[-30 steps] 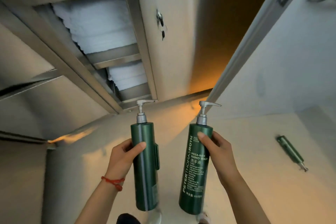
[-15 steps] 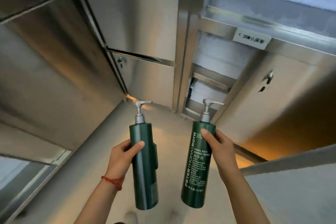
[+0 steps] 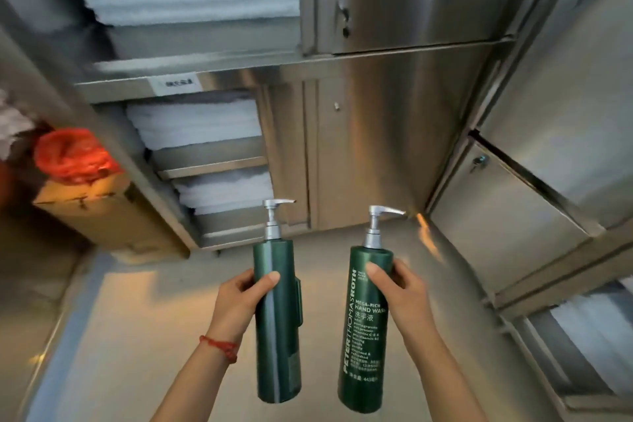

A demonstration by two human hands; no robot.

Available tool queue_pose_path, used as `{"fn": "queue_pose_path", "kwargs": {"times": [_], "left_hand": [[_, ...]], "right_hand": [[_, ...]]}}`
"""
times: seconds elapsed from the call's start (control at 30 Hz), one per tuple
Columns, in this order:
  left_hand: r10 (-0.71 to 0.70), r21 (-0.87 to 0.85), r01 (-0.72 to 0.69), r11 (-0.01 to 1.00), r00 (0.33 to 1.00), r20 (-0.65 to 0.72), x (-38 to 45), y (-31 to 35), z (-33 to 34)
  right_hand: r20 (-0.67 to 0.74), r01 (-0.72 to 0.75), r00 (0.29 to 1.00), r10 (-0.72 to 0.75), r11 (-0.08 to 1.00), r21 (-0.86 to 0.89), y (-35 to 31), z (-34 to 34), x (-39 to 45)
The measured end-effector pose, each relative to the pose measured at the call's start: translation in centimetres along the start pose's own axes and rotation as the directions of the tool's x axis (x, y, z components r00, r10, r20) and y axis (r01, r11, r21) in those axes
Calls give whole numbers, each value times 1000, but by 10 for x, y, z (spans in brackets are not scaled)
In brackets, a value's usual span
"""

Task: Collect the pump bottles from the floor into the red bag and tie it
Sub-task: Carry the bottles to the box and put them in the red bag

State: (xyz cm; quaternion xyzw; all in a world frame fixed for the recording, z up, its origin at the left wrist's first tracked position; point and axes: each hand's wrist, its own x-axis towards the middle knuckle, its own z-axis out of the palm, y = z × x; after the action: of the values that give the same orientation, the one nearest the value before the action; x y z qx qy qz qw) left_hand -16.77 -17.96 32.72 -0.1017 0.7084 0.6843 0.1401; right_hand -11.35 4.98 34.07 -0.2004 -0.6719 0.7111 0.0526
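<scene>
I hold two tall dark green pump bottles upright in front of me, above the floor. My left hand [image 3: 241, 301] grips the left pump bottle [image 3: 278, 336] around its upper half; this bottle shows its plain back. My right hand [image 3: 400, 291] grips the right pump bottle [image 3: 363, 346], whose white hand wash label faces me. Both have silver pump heads pointing right. The red bag [image 3: 73, 156] sits crumpled on top of a cardboard box [image 3: 102, 212] at the far left, well away from both hands.
Stainless steel cabinets [image 3: 394, 147] fill the view ahead and to the right, with closed doors. Open shelves hold stacked white towels [image 3: 195, 125] at upper left. Pale floor [image 3: 137, 336] lies below my arms.
My view has swung left across the cabinets, bringing the red bag and cardboard box into sight. Both hands keep the same grip on the bottles.
</scene>
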Motion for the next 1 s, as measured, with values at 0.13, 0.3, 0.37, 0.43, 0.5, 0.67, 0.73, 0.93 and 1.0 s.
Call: {"fn": "queue_pose_path", "kwargs": {"times": [0.13, 0.3, 0.37, 0.43, 0.5, 0.67, 0.73, 0.93, 1.0], "left_hand": [[8, -56, -15, 998, 991, -134, -10, 1, -96], [36, -93, -61, 994, 967, -252, -25, 7, -212], [55, -94, -85, 992, 959, -279, -27, 12, -248], [65, -109, -106, 988, 943, -327, -27, 16, -286], [62, -122, -115, 986, 927, -371, -24, 19, -319], [51, -129, -122, 984, 891, -451, 2, 25, -382], [53, -143, -136, 980, 880, -472, 20, 30, -401], [43, -134, -135, 982, 843, -537, 86, 49, -451], [43, -125, -135, 983, 830, -556, 112, 59, -468]], "right_hand": [[164, 13, 987, -8, 1000, -27, -8, 100, -3], [295, 19, 955, -11, 1000, -25, -16, 223, -21], [318, 25, 948, -18, 1000, -18, -21, 262, -22], [362, 46, 932, -35, 999, -22, -26, 303, -23], [410, 76, 910, -51, 996, -44, -30, 339, -25], [514, 122, 855, -60, 989, -87, -34, 414, -6], [537, 132, 841, -62, 987, -94, -35, 442, 10], [607, 160, 791, -72, 983, -91, -41, 529, 72], [631, 159, 773, -65, 983, -94, -47, 559, 94]]}}
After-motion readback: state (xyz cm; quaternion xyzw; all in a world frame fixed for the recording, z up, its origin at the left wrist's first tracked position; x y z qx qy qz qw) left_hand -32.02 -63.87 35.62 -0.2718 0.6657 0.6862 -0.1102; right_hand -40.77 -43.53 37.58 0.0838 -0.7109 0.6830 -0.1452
